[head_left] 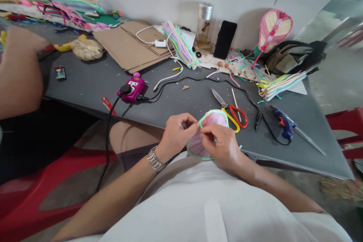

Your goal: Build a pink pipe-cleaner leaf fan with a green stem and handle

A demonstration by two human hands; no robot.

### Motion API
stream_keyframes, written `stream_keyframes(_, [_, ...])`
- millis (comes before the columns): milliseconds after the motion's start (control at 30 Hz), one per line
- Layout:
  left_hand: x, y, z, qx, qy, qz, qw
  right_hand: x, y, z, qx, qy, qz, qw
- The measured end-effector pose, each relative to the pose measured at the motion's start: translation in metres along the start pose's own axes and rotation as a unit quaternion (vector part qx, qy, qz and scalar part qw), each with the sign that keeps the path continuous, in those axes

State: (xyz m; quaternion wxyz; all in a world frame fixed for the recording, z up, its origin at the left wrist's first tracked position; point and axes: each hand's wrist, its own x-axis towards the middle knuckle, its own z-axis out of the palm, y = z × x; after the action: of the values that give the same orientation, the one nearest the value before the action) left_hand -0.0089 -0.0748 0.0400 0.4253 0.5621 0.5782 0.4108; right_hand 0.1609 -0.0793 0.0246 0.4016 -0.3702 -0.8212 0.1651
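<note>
A heart-shaped craft piece (197, 147), pink-purple inside with a mint-green fuzzy edging, lies at my lap by the table's front edge. My left hand (179, 132) pinches its upper left part between thumb and forefinger. With fingertips closed close beside them, my right hand (222, 143) grips the same piece and covers much of its right side. Any small strand between the fingertips is too small to make out. Just beyond the piece lie scissors (227, 106) with one red and one yellow handle, next to a thin wooden stick (236, 104).
A blue glue gun (287, 126) lies at right with its cord. Pipe-cleaner bundles (181, 45), cardboard (136, 45), a bottle (204, 26), a phone (226, 39) and a pink craft heart (275, 30) stand behind. A purple power socket (132, 87) and another person's arm (21, 72) are left.
</note>
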Motion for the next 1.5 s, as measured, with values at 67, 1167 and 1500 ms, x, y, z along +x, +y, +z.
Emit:
stream_keyframes(67, [0.000,0.000,0.000,-0.001,-0.001,-0.003,1.000,-0.001,-0.003,0.001,0.007,-0.004,0.054,0.999])
stream_keyframes(1167, [-0.001,-0.031,0.020,-0.222,0.132,-0.056,0.964,0.017,-0.002,0.010,0.105,0.006,0.135,0.985])
stream_keyframes(1500, [-0.004,-0.035,0.009,-0.136,0.062,-0.057,0.987,0.006,0.003,0.019,0.111,-0.047,0.244,0.962])
